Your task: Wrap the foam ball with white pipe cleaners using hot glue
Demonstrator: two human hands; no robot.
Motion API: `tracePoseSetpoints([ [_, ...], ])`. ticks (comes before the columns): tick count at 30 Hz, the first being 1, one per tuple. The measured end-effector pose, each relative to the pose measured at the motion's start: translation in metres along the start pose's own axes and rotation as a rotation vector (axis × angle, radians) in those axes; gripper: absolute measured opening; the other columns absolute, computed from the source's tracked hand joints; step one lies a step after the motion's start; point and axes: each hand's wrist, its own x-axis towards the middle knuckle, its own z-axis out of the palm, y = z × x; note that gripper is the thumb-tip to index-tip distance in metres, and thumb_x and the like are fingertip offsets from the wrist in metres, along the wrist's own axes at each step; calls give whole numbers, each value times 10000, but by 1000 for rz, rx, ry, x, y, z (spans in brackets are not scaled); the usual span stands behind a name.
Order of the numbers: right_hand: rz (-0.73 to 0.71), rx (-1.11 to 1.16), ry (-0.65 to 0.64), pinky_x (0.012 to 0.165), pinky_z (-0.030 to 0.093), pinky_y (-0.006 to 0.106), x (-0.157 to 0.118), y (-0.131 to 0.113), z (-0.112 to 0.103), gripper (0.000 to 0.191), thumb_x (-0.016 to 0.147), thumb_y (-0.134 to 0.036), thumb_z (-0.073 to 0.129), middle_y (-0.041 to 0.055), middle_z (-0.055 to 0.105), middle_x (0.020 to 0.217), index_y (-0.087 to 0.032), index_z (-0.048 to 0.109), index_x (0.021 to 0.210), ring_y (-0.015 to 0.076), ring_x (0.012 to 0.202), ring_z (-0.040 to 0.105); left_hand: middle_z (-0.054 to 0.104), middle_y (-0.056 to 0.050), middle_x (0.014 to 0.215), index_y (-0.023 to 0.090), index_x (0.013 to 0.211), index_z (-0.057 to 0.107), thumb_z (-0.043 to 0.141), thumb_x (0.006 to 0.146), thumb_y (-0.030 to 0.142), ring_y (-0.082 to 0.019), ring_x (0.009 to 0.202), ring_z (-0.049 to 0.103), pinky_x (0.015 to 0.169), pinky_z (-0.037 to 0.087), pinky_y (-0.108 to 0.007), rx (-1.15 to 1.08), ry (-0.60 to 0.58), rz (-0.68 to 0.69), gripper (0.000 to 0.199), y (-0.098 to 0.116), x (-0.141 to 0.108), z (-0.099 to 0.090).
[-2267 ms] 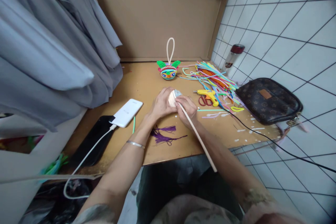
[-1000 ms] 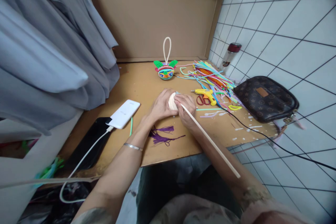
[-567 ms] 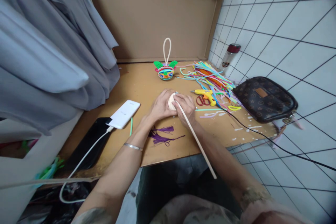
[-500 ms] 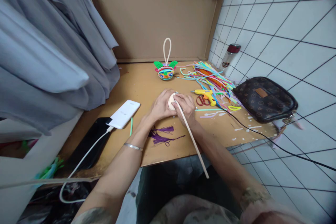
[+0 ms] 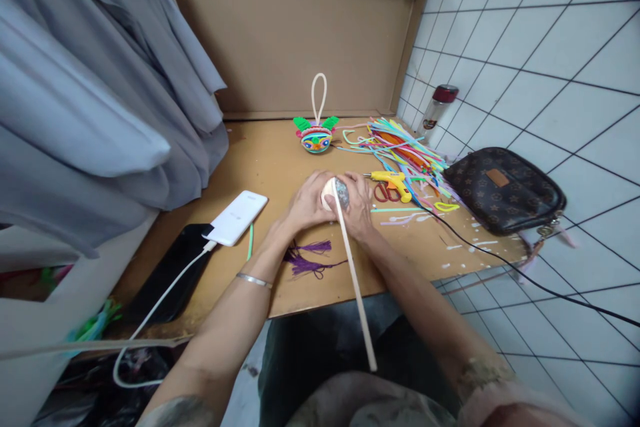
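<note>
Between my two hands is a small ball [image 5: 342,194], partly covered in cream windings and speckled grey on its right. My left hand [image 5: 309,203] wraps its left side, and my right hand [image 5: 359,208] curls around the right side. A long cream pipe cleaner [image 5: 356,280] runs from the ball's top down past the table's front edge, its lower end loose. Just below my hands lie purple tassels [image 5: 313,260]. Behind them stands a colourful animal-head ornament [image 5: 317,139] with green ears and a cream loop.
On the right lie a yellow glue gun [image 5: 393,181], red-handled scissors [image 5: 386,192], a pile of coloured pipe cleaners [image 5: 405,147], a brown pouch [image 5: 510,190] and a bottle [image 5: 436,110]. A white power bank [image 5: 237,217] and black phone [image 5: 175,273] are left, beside a grey curtain [image 5: 110,80].
My right fingers have moved off the ball's top to its right side, uncovering the grey part. The pipe cleaner's loose end has swung left and down.
</note>
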Motion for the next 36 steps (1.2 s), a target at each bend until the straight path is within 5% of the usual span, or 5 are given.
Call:
tracePoseSetpoints([
  [14,-49,-36,1,1044,411,443,0,6,1,404,995,-447,453,142,566,1302,-211,627,1274,295,1243,522,633,-144,1240,161,1260,568,780,701,394,-298,1137,622,1005,531,-444,-21,-10,-21,641,0,0,1],
  [36,-108,-127,13,998,405,441,3,10,0,404,1014,-477,431,142,617,1215,-206,666,1201,284,1133,547,631,-158,1292,146,1288,562,758,727,361,-294,1187,620,1042,526,-438,2,3,4,632,1,-1,4],
])
